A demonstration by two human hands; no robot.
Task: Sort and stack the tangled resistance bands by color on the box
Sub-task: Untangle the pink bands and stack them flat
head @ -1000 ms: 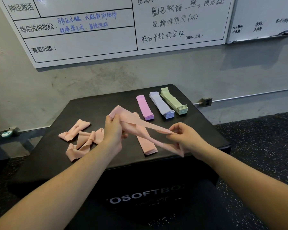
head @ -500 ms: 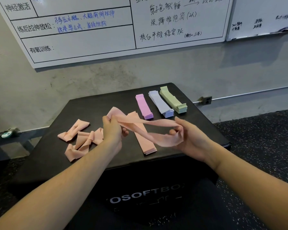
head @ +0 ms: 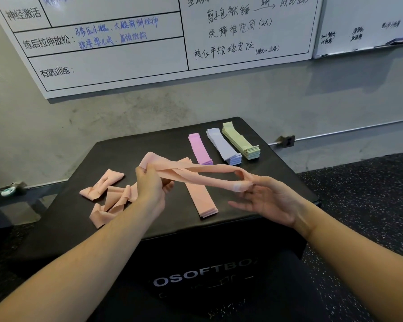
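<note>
Head view: a peach resistance band (head: 196, 175) is stretched in the air above a black box (head: 277, 182), between the two hands; the left hand (head: 151, 187) grips one end with fingers curled round it, the loop of that end rising just behind the knuckles; the right hand (head: 268, 201), palm up, holds the other end looped over its upper fingers, the lower fingers spread and straight. Beneath the stretched band lies a flat peach stack (head: 201, 201) near the front edge of the box; left of it, a tangled heap of peach bands (head: 107, 194) rests on the box top. Toward the far right corner three sorted stacks lie side by side, close but apart: a pink stack (head: 199, 148), a lavender stack (head: 222, 146), a green stack (head: 240, 140). A whiteboard (head: 126, 66) with handwriting hangs on the grey wall (head: 219, 103) behind; the floor (head: 370, 194) is dark and speckled.
</note>
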